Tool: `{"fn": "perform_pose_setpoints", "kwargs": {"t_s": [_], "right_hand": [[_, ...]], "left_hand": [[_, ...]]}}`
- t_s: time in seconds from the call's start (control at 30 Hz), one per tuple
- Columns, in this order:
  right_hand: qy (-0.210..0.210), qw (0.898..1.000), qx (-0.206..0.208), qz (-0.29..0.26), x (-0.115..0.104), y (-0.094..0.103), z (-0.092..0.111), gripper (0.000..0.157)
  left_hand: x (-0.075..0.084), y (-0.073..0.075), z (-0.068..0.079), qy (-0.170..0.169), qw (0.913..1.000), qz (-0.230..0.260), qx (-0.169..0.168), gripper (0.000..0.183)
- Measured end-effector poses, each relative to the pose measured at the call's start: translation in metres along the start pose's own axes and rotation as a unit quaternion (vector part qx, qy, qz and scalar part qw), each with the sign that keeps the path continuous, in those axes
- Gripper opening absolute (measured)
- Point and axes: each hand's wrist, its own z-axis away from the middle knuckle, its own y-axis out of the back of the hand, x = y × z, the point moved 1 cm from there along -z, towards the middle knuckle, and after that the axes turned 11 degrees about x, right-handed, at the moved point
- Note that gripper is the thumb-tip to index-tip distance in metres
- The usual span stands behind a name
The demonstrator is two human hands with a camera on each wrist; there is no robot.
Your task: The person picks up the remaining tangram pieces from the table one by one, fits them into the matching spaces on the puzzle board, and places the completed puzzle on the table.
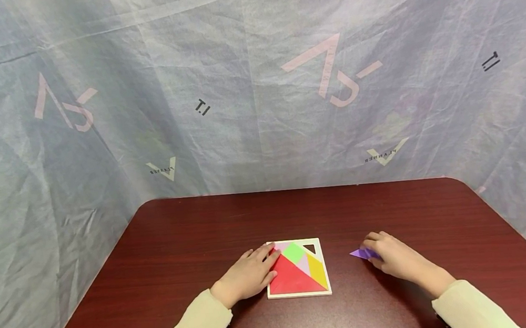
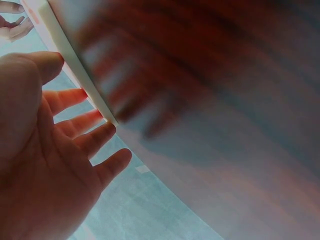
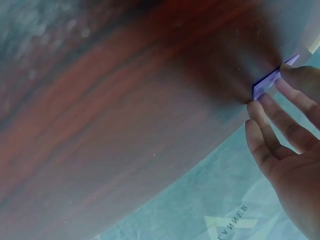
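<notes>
A square tangram board (image 1: 300, 294) with a pale frame lies on the table. In it are a large red triangle (image 1: 295, 279), a yellow parallelogram (image 1: 317, 272), a green square (image 1: 294, 253) and pink pieces; a dark triangular spot shows at its far right corner. My left hand (image 1: 250, 273) rests on the board's left side, fingers spread and fairly straight; it hides that part. To the right of the board, my right hand (image 1: 393, 254) pinches a purple triangle (image 1: 363, 253) close to the tabletop. The right wrist view shows the purple triangle (image 3: 266, 84) between thumb and fingertips.
A dark red-brown wooden table (image 1: 193, 229) with rounded far corners carries everything. Grey printed cloth (image 1: 248, 107) hangs behind and along both sides. A stretch of tabletop lies between the board and my right hand.
</notes>
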Motion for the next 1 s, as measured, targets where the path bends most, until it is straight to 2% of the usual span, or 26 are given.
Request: {"fn": "perform_pose_setpoints", "kwargs": {"t_s": [0.3, 1.0], "right_hand": [[0.036, 0.999, 0.022, 0.032, -0.001, -0.0033, -0.0005, 0.024], [0.027, 0.997, 0.035, 0.059, -0.001, -0.0039, -0.0013, 0.016]], "left_hand": [[0.0, -0.0007, 0.0, -0.005, 0.9999, -0.006, 0.009, 0.046], [0.0001, -0.0002, 0.0006, -0.004, 1.0, -0.002, 0.004, 0.047]]}}
